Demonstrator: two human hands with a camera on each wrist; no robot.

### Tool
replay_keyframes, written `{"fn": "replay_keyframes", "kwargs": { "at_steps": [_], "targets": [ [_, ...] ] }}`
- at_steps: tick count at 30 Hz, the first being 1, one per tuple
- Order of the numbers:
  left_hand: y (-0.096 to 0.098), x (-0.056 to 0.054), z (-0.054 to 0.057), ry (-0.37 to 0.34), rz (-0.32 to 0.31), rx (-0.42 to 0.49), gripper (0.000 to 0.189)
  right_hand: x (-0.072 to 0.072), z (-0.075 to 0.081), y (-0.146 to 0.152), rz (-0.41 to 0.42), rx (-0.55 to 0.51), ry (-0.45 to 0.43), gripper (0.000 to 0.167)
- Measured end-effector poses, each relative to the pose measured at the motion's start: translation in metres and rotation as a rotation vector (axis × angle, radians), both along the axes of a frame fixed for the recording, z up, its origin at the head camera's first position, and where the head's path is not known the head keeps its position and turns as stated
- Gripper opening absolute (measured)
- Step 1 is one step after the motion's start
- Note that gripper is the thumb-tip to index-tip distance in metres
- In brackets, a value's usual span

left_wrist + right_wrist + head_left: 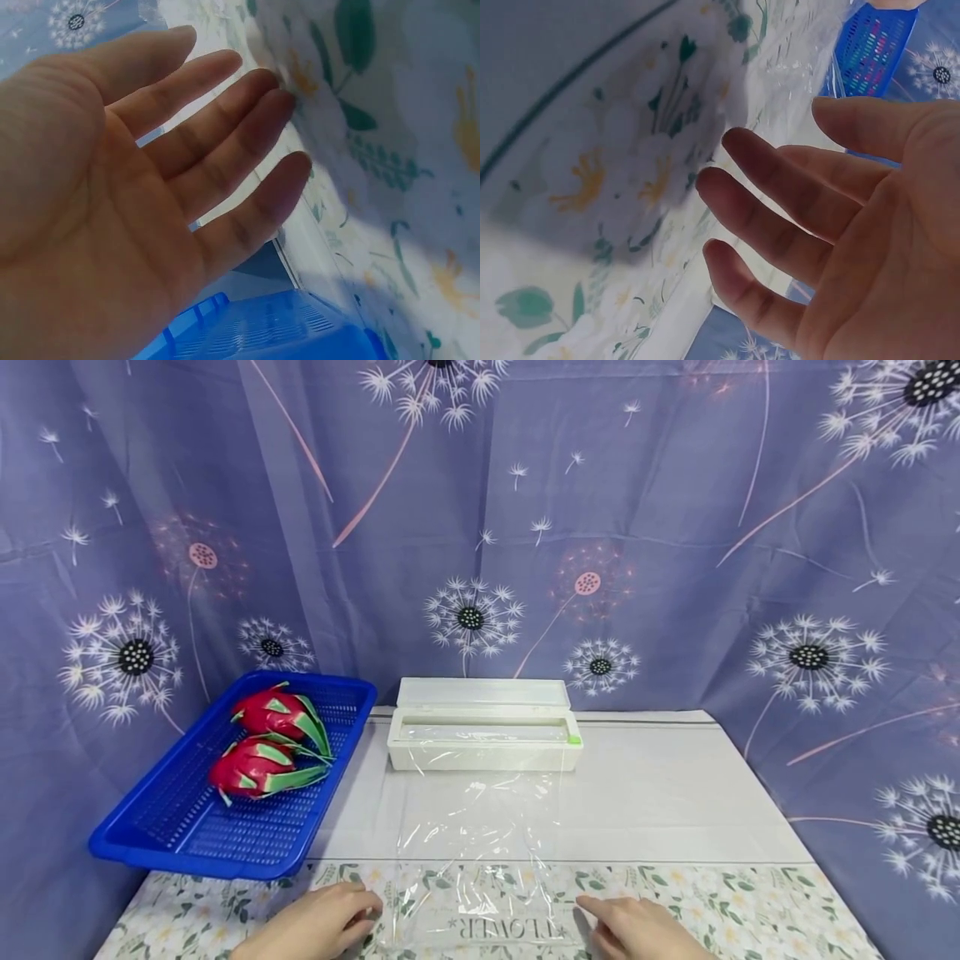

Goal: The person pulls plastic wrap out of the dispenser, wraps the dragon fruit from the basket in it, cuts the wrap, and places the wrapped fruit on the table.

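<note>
A sheet of clear plastic wrap [480,843] lies pulled out from a white wrap dispenser [483,753] toward the front of the table. The dispenser's lid [483,693] stands raised, and a small green piece [574,740] shows at its right end. Just left of the sheet's near end is my left hand [318,920]; its palm and loosely bent fingers hold nothing in the left wrist view. My right hand [637,927] is at the sheet's right side, near its front corner. In the right wrist view its fingers are relaxed and spread, with nothing between them.
At the left a blue plastic basket [202,870] holds two red dragon fruits [258,766] with green leafy tips. The tablecloth [720,906] is white with a floral front band. Purple dandelion-print curtains [660,527] hang close behind and along both sides.
</note>
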State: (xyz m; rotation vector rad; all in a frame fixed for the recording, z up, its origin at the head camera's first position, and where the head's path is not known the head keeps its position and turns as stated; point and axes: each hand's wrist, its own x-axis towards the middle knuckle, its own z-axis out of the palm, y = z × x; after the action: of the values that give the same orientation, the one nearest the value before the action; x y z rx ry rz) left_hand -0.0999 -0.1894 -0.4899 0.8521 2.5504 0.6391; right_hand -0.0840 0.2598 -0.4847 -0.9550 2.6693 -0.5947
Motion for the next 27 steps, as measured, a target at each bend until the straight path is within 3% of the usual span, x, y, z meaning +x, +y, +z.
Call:
{"fn": "replay_keyframes", "kwargs": {
  "at_steps": [4,8,12,16,21,27],
  "targets": [
    [0.002,0.002,0.004,0.001,0.017,-0.017,0.009,-0.004,0.004,-0.001,-0.053,-0.005,0.005,0.035],
    [0.005,0.004,0.014,0.035,0.041,-0.036,0.017,-0.011,0.009,-0.008,-0.177,-0.009,-0.002,0.036],
    [0.007,0.004,0.025,0.082,0.051,-0.015,0.023,-0.027,0.011,-0.018,-0.370,-0.054,-0.041,0.037],
    [0.009,0.003,0.034,0.147,0.056,0.029,0.022,-0.053,0.008,-0.027,-0.562,-0.115,-0.054,0.035],
    [0.014,0.002,0.034,0.251,0.070,0.068,0.020,-0.082,0.000,-0.036,-0.661,-0.186,-0.066,0.033],
    [0.025,-0.004,0.029,0.301,0.126,0.197,0.014,-0.098,-0.013,-0.044,-0.806,-0.259,-0.150,0.020]
  ]
}}
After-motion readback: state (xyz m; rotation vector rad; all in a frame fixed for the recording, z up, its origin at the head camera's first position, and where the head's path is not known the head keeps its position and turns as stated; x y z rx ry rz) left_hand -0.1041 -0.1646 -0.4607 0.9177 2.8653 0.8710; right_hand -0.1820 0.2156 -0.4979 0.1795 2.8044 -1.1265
